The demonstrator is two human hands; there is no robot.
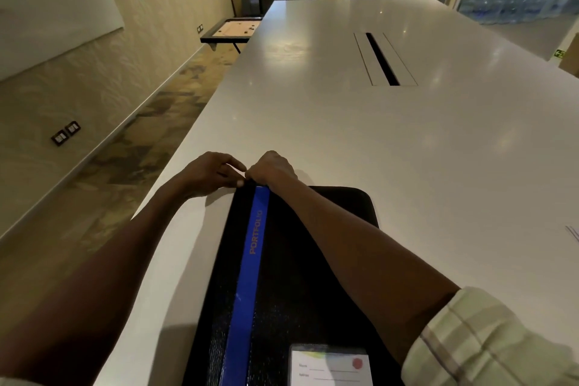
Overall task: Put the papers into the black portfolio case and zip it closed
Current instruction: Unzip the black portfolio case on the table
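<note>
Your left hand [208,174] and right hand [271,168] pinch the far corner of the black portfolio case [300,276]. It looks flat and stiff; hold the corner steady.

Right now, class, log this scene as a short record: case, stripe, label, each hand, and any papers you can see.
case: black, flat on the white table, lid down
stripe: blue, printed PORTFOLIO
label: name card at near end
left hand: at far left corner, fingers pinching there
right hand: same corner, fingers curled on the edge
papers: sheet edge at far right
</note>
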